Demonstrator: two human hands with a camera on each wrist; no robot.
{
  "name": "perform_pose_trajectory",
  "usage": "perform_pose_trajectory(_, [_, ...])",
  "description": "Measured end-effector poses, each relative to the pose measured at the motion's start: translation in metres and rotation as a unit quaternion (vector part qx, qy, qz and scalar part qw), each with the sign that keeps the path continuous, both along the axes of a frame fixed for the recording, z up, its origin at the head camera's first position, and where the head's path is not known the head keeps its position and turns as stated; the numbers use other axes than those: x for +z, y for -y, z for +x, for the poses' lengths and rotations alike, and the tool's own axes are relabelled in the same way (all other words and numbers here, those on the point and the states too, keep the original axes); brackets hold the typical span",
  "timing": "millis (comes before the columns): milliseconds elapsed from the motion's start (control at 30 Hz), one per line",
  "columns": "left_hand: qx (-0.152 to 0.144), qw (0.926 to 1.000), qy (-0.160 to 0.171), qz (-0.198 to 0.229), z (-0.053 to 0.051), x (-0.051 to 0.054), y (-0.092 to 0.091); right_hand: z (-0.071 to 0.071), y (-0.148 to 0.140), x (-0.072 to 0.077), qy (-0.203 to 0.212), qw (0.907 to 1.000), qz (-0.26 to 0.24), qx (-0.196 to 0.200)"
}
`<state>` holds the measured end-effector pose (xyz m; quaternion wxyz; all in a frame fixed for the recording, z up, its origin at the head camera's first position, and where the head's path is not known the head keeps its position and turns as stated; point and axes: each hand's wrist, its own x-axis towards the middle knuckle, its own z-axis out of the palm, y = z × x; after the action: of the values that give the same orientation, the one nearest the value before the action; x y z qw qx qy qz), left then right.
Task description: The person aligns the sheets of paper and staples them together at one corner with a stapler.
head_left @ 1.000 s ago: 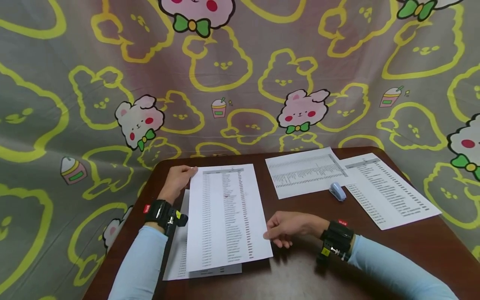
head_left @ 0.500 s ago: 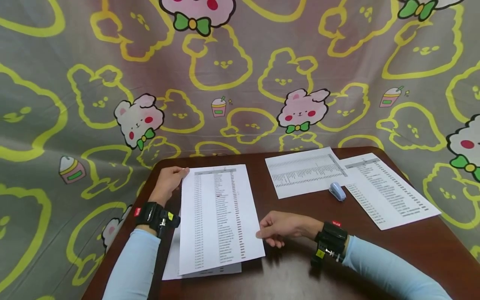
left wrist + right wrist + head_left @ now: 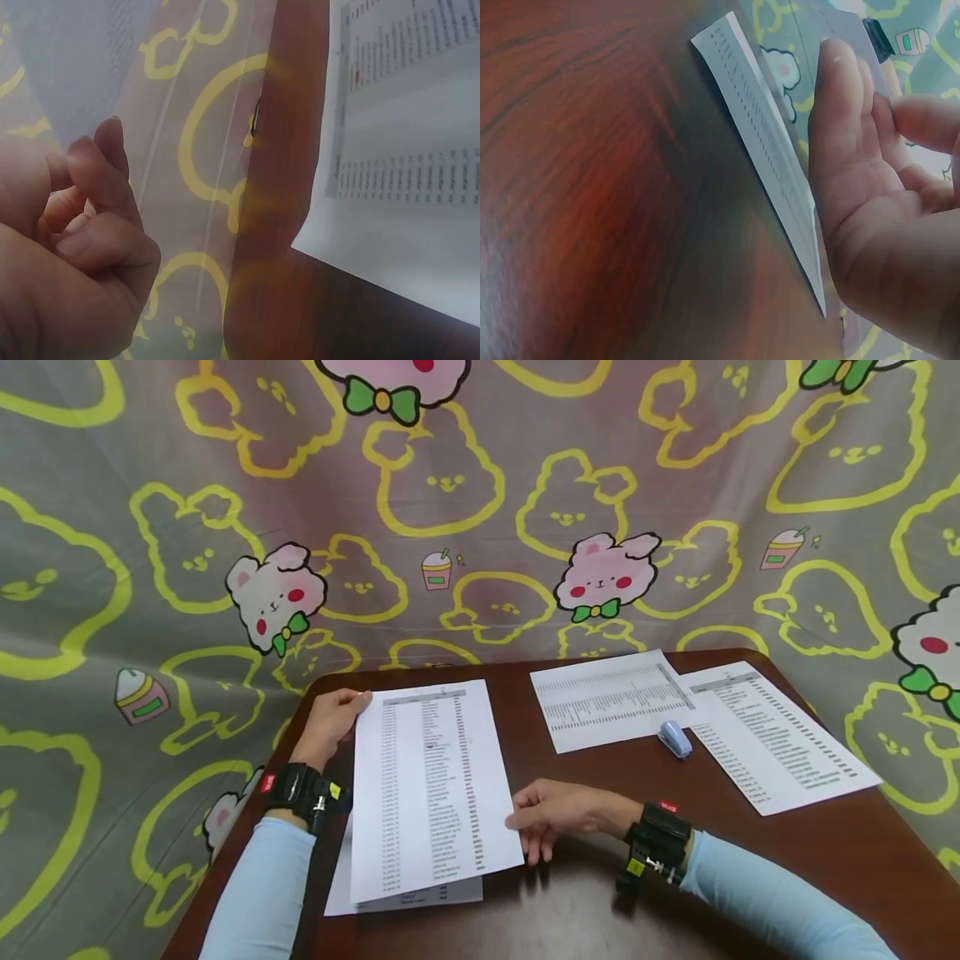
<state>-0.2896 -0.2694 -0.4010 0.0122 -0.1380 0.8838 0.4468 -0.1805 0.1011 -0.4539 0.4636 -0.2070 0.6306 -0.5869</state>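
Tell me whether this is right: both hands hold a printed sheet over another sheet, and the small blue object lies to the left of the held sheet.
Not quite: the small blue object lies to the right of the held sheet, as the head view shows. Both the left hand and right hand do hold it over another sheet.

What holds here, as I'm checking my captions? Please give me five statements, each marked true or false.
1. The left hand pinches the raised printed sheet by its upper left corner. True.
2. Only one hand touches that sheet. False: the right hand pinches its right edge.
3. A light-blue stapler lies right of the raised sheet. True.
4. Nothing lies beneath the raised sheet. False: another printed sheet shows partly beneath it.
5. The tabletop is dark brown. True.
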Motion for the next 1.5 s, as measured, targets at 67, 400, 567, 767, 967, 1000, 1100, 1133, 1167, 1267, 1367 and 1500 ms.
perform_pose_trajectory(67, [0.001, 1.0, 0.0, 0.001, 0.002, 0.0, 0.002, 0.001, 0.002, -0.001, 0.013, 0.9999, -0.003, -0.003])
perform_pose_trajectory(400, [0.009, 0.9999, 0.003, 0.005, 0.01, 0.003, 0.013, 0.004, 0.011, -0.005, 0.029, 0.9995, -0.009, -0.009])
perform_pose_trajectory(567, [0.007, 0.9998, 0.016, -0.003, 0.013, 0.001, 0.017, 0.006, 0.015, -0.008, 0.033, 0.9994, -0.004, -0.004])
perform_pose_trajectory(767, [-0.005, 0.9996, 0.027, -0.006, 0.014, -0.003, 0.018, 0.012, 0.019, -0.01, 0.028, 0.9996, -0.002, -0.001])
perform_pose_trajectory(967, [-0.005, 0.9992, 0.032, -0.022, 0.011, -0.003, 0.022, 0.014, 0.027, -0.016, 0.008, 0.9999, 0.009, 0.005])
perform_pose_trajectory(1000, [-0.004, 0.9992, 0.032, -0.025, 0.009, -0.003, 0.023, 0.014, 0.028, -0.017, 0.006, 0.9999, 0.012, 0.006])
perform_pose_trajectory(1100, [-0.001, 0.999, 0.035, -0.026, 0.005, -0.002, 0.023, 0.013, 0.031, -0.018, 0.001, 0.9998, 0.017, 0.009])
perform_pose_trajectory(1133, [-0.001, 0.999, 0.034, -0.027, 0.004, -0.002, 0.023, 0.013, 0.032, -0.018, 0.0, 0.9998, 0.019, 0.01])
perform_pose_trajectory(1167, [-0.002, 0.999, 0.034, -0.029, 0.003, -0.002, 0.023, 0.013, 0.033, -0.018, -0.001, 0.9997, 0.021, 0.01])
perform_pose_trajectory(1267, [-0.005, 0.9988, 0.036, -0.031, 0.002, -0.004, 0.023, 0.013, 0.036, -0.017, -0.001, 0.9996, 0.028, 0.01])
perform_pose_trajectory(1367, [-0.005, 0.9984, 0.045, -0.033, 0.004, -0.008, 0.022, 0.015, 0.037, -0.018, -0.004, 0.9995, 0.03, 0.008])
perform_pose_trajectory(1500, [-0.007, 0.998, 0.053, -0.035, 0.005, -0.013, 0.023, 0.017, 0.039, -0.022, -0.004, 0.9995, 0.03, 0.004])
